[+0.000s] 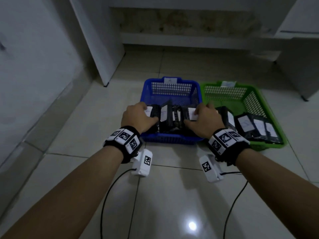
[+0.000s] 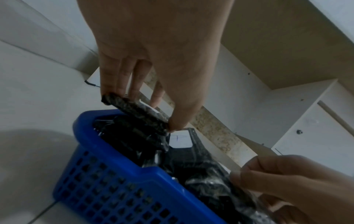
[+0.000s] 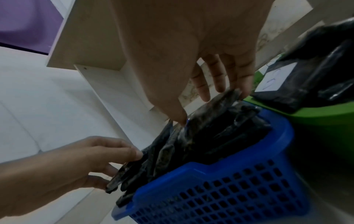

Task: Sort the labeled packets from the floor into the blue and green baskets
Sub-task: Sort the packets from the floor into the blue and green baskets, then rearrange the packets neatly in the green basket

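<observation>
The blue basket (image 1: 169, 140) stands on the floor ahead, with a row of black packets (image 1: 172, 116) bearing white labels standing in it. My left hand (image 1: 148, 115) pinches the leftmost packet (image 2: 134, 109) between thumb and fingers. My right hand (image 1: 195, 116) grips the rightmost packet (image 3: 214, 112) the same way. The green basket (image 1: 259, 89) sits right beside the blue one, and several labeled black packets (image 1: 255, 128) lie in it. In the left wrist view the right hand (image 2: 287, 181) shows at the lower right. The right wrist view catches the left hand (image 3: 99, 157) at its lower left.
A white label sits on each basket's back rim (image 1: 170, 80). A white cabinet panel (image 1: 103, 49) stands at the left and white furniture (image 1: 302, 75) at the right. Pale floor tiles (image 1: 172, 195) lie in front of the baskets. Black cables (image 1: 110, 195) trail from my wrists.
</observation>
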